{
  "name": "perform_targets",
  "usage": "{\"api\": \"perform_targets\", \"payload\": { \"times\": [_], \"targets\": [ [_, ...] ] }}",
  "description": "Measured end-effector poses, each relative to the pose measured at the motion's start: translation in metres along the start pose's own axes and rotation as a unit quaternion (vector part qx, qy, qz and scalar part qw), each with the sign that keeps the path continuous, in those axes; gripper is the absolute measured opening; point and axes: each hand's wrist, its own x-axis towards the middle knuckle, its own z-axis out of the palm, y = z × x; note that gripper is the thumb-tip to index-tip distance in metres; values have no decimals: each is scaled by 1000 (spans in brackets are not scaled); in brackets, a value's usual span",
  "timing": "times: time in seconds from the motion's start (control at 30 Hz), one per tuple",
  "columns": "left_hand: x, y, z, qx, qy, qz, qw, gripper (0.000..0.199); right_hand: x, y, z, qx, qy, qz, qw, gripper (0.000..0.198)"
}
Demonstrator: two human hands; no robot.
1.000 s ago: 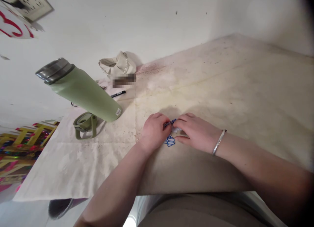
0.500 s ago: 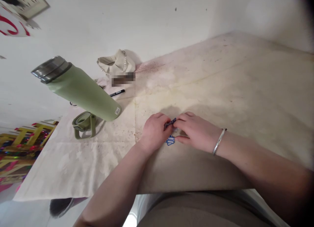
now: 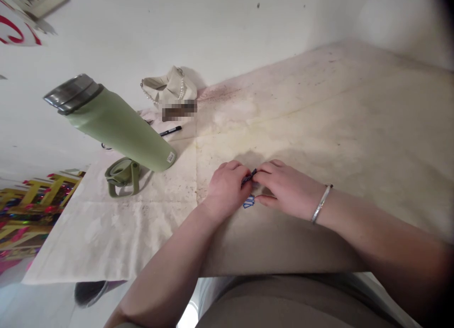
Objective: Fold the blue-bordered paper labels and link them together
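Now your left hand [image 3: 229, 186] pinches the small, thin, dark strip [image 3: 249, 177] between your hands, its long side slanting away and right toward your right hand [image 3: 287, 186], whose thumb and fingers are spread.

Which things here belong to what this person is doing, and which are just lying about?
In use, it seems:
small dark piece, in the left hand, with the right hand at its end
blue-outlined piece, between the hands

Just lying about, apparently:
green bottle
green lid
black pen
pale bag
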Motion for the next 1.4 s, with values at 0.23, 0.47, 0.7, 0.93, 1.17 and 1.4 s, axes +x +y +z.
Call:
{"api": "perform_targets", "payload": {
  "times": [0.23, 0.47, 0.7, 0.93, 1.17, 1.4],
  "targets": [
    [0, 1, 0, 3, -2, 0, 1000, 8, 0, 0, 0, 0, -1, -2, 1000, 24],
    [0, 1, 0, 5, -5, -2, 1000, 11, 0, 0, 1, -5, 5, -6, 1000, 23],
    [-2, 3, -1, 9, -5, 2, 1000, 11, 0, 0, 1, -10, 14, -12, 1000, 22],
    [-3, 5, -1, 20, -8, 7, 1000, 14, -1, 2, 3, -14, 28, -23, 999, 20],
    [-4, 8, -2, 36, -24, 2, 999, 16, -1, 2, 2, -12, 11, -15, 1000, 23],
    [-4, 9, -3, 39, -31, 0, 999, 14, -1, 2, 4, -13, 24, -22, 999, 23]
  ]
}}
